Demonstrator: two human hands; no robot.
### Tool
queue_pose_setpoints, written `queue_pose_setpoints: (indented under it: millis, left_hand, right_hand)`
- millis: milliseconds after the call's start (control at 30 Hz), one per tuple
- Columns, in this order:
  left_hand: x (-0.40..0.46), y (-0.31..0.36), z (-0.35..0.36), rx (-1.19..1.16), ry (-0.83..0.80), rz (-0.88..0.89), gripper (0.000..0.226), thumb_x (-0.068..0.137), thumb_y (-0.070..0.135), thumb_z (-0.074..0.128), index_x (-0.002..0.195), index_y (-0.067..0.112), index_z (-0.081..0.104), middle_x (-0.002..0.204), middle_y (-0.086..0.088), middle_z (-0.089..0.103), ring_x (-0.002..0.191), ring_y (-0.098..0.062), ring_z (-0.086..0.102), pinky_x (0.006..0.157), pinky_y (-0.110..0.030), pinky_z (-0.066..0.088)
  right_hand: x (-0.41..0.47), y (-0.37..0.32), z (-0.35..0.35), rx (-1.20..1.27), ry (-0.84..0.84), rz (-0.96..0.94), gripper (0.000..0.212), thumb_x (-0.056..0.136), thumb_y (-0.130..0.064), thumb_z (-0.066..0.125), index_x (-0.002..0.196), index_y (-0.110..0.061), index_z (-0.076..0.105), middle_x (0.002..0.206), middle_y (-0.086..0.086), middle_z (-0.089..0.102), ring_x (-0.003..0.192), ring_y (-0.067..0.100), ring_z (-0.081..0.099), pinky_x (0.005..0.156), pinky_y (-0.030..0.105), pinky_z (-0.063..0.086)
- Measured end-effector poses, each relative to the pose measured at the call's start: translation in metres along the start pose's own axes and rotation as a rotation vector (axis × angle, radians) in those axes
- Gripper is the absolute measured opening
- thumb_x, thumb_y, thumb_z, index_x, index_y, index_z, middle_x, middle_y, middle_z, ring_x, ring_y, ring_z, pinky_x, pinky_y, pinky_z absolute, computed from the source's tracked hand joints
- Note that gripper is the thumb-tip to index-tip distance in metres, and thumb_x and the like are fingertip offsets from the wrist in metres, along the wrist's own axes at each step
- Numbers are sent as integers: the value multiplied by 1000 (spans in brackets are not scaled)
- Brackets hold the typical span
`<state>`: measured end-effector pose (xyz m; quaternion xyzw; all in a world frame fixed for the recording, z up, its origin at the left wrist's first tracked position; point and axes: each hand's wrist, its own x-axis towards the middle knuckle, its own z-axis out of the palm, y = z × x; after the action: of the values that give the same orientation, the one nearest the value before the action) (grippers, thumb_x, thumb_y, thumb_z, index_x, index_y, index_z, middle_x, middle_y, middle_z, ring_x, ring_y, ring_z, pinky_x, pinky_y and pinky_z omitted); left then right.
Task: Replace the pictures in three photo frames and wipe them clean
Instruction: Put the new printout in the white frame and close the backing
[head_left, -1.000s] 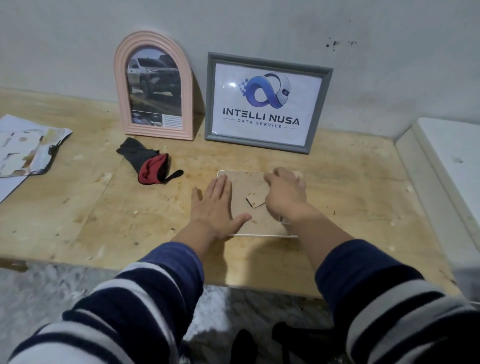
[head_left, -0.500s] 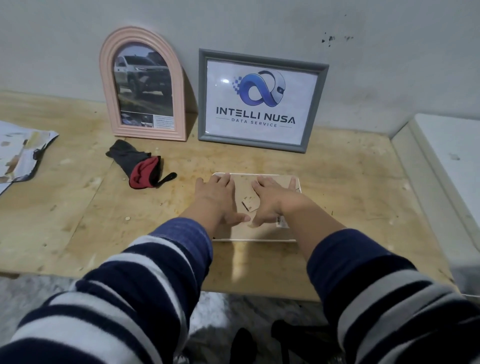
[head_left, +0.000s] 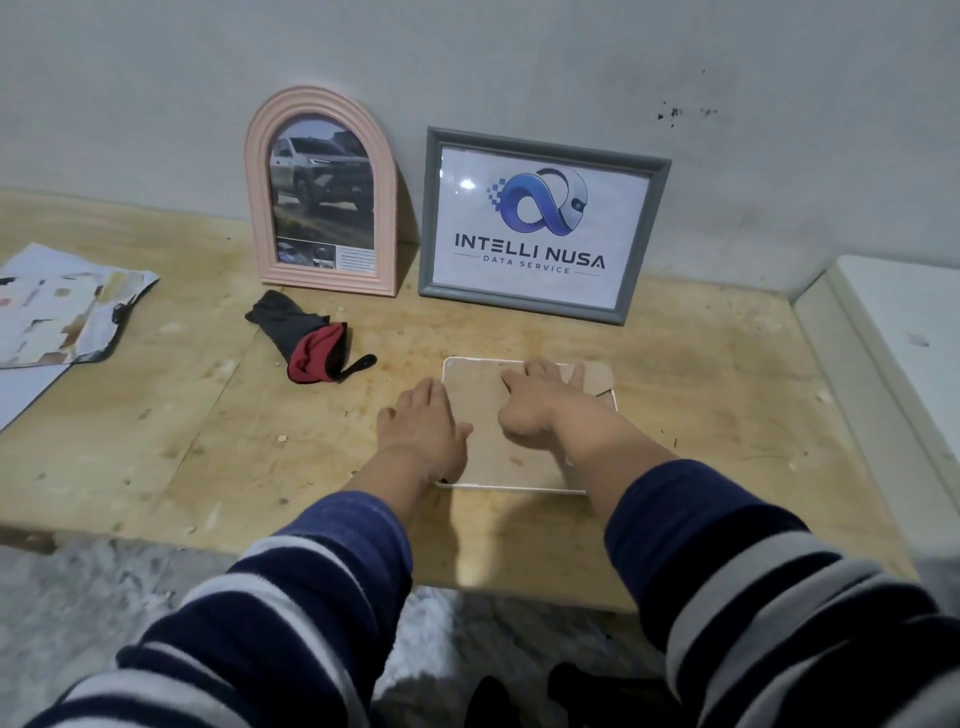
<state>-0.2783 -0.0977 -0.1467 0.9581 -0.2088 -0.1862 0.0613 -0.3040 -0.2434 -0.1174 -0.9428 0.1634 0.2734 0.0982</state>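
A small white-edged photo frame (head_left: 483, 421) lies face down on the wooden table (head_left: 701, 415), its brown backing board up. My left hand (head_left: 421, 421) lies flat at the frame's left edge, fingers straight. My right hand (head_left: 540, 400) presses flat on the backing board, fingers spread toward its far edge. Against the wall stand a pink arched frame (head_left: 322, 192) with a car picture and a grey rectangular frame (head_left: 540, 228) with a logo print. A black and red cloth (head_left: 306, 338) lies bunched left of the hands.
Loose printed pictures and paper (head_left: 57, 306) lie at the table's left end. A white box-like surface (head_left: 893, 338) borders the table on the right. The table's front edge runs just below my forearms.
My right hand went from curled over the backing's stand to flat with fingers spread. My left hand slid toward the frame's left edge. The camera view shifted.
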Motion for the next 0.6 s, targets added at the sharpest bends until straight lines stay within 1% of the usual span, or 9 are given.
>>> queue_pose_setpoints:
  millis: [67,100,167,200,267,367,500,600]
  left_hand:
    - [-7,-6,1,-51,39,-16,53,99,38,40,146,19,26,149,-2,28,134,-23,27,104,-42,29]
    - [-10,-8,2,-55,56,-10,51,99,37,40,146,22,27,147,0,31,131,-23,29,101,-42,31]
    - [-11,-10,4,-59,77,7,52,99,39,40,147,26,26,146,2,32,129,-22,30,100,-41,31]
    - [-11,-11,5,-51,84,6,51,99,40,41,147,28,27,145,4,32,129,-22,30,100,-41,31]
    - [-8,-13,4,-13,104,8,48,98,41,42,144,29,31,145,5,33,129,-22,31,99,-41,31]
    - [-8,-13,3,29,115,15,45,97,43,43,140,31,34,144,6,34,129,-22,31,97,-42,30]
    - [-8,-11,2,-193,92,-154,47,90,42,57,133,36,41,142,6,35,126,-24,30,92,-40,27]
    - [-6,-11,-4,-199,68,-189,45,86,45,62,129,39,49,140,5,35,124,-24,29,91,-39,25]
  right_hand:
    - [2,-12,3,9,100,-64,67,85,-11,40,150,-22,26,158,6,14,146,26,8,116,58,0]
    - [3,-17,7,-10,132,-107,66,87,-9,39,150,-24,26,157,5,17,145,26,13,117,55,6]
    - [5,-23,12,-85,156,-156,66,91,-8,39,151,-29,21,155,5,21,142,26,20,115,52,14]
    - [7,-25,15,-143,167,-163,67,92,-9,40,151,-33,18,154,5,22,141,27,22,114,53,15]
    - [10,-26,18,-259,195,-164,68,93,-13,41,151,-37,14,152,6,23,139,29,25,114,58,12]
    - [10,-27,17,-357,210,-176,65,94,-16,37,151,-36,13,153,8,24,138,29,27,115,58,7]
    - [7,-30,8,-486,182,-207,65,94,-19,39,153,-30,12,153,9,27,136,31,34,117,53,5]
    - [7,-35,3,-521,154,-208,64,94,-21,40,153,-26,13,153,9,29,137,30,36,118,52,5]
